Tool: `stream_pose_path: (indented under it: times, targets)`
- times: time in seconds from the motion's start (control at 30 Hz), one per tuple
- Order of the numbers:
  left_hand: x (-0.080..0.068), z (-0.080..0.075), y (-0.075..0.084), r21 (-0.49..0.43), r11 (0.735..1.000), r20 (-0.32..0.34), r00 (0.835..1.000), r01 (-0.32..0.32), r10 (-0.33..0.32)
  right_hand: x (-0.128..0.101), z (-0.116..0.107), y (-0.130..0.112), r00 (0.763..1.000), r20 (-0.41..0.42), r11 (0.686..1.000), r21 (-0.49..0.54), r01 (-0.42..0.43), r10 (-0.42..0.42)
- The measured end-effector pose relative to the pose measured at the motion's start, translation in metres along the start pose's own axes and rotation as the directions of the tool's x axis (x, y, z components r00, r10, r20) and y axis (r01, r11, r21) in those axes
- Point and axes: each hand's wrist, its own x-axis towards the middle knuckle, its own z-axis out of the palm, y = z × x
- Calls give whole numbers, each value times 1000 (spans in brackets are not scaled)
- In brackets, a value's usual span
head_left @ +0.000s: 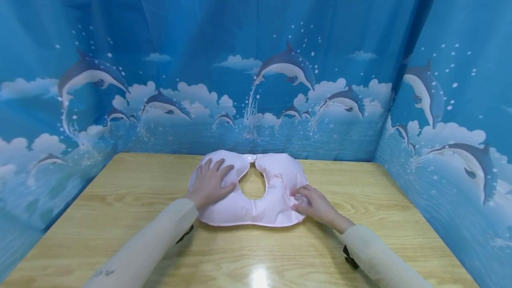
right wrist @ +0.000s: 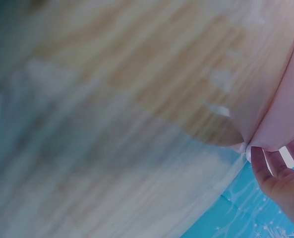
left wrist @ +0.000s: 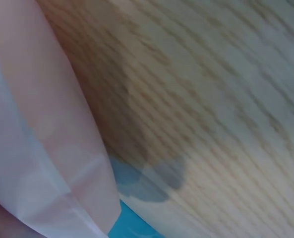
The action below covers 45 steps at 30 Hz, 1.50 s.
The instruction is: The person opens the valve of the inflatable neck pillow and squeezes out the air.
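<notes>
A puffed-up pale pink inflatable neck pillow (head_left: 236, 212) lies on the table in the head view, its round opening in the middle and its two ends meeting at the far side. My left hand (head_left: 210, 183) rests on its left lobe with spread fingers. At the right lobe, my right hand (head_left: 316, 206) has its thumb and fingers curled around a small clear piece, perhaps a valve. The right wrist view shows the right hand's fingertips (right wrist: 260, 163) at the pillow's seam (right wrist: 268, 116). The left wrist view holds only the pillow's side (left wrist: 47, 124) and a sliver of hand.
The light wood-grain table (head_left: 132, 181) extends around the pillow on all sides. Blue curtains (head_left: 224, 26) printed with dolphins and clouds stand close along the back, left and right edges. A small clear tab (head_left: 250, 158) sits between the pillow's far ends.
</notes>
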Motion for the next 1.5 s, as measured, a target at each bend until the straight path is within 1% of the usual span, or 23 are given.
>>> stream_pose_path:
  times: [0.23,0.43,0.73,1.03,1.17,1.33,1.5]
  targets:
    - [-1,2,0,24,1000,-1,1000,-9,9,1,1,1,1000,4,1000,3,-7,7]
    - [-2,7,1,47,999,5,1000,6,-6,1,1,2,1000,5,1000,-3,-9,9]
    - [-4,11,0,27,1000,16,1000,9,-10,1,1,1,1000,-8,1000,-6,1,-1]
    - [-5,10,0,24,1000,5,1000,-17,17,1,0,-1,1000,-16,1000,-1,7,-7]
    - [-5,10,0,18,1000,17,1000,-17,17,1,0,-1,1000,-9,1000,0,2,-2]
    - [-4,12,-1,7,1000,47,999,-2,2,1,0,0,1000,-12,1000,-5,10,-10]
    - [-3,15,-2,-8,1000,50,999,-4,4,1,1,0,1000,-16,1000,-17,20,-21]
